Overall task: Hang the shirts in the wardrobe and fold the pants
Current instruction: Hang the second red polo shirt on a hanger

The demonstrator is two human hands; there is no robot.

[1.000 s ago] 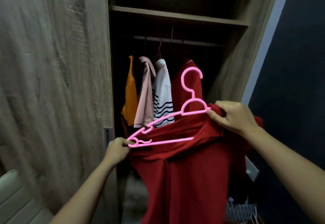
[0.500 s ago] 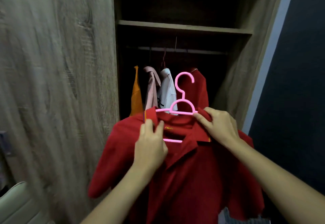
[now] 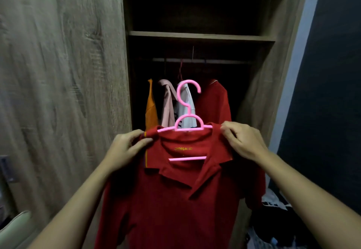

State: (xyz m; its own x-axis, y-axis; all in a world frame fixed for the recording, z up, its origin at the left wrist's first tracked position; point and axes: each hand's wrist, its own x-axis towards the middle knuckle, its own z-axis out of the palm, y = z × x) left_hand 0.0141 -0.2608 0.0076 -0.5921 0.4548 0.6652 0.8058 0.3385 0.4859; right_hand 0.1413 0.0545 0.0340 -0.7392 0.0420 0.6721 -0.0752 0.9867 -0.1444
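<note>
A red polo shirt (image 3: pixel 175 200) hangs on a pink plastic hanger (image 3: pixel 188 112) that I hold up in front of the open wardrobe. My left hand (image 3: pixel 127 149) pinches the shirt's left shoulder and collar over the hanger arm. My right hand (image 3: pixel 242 141) grips the right shoulder the same way. The hanger's hook points up, below the clothes rail (image 3: pixel 195 61) and apart from it. Behind it hang an orange shirt (image 3: pixel 151 110), a pale pink shirt (image 3: pixel 167 106), a white striped shirt (image 3: pixel 187 108) and another red shirt (image 3: pixel 214 102).
A wooden shelf (image 3: pixel 201 35) crosses the wardrobe above the rail. The wardrobe's wood door panel (image 3: pixel 62 92) fills the left side. A dark wall (image 3: pixel 328 92) stands on the right. Loose clothes (image 3: pixel 273 225) lie low on the right.
The shirt went from half draped to sitting on the hanger. My left hand moved from the collar centre out to the left shoulder. The hanger now sits level and a bit higher.
</note>
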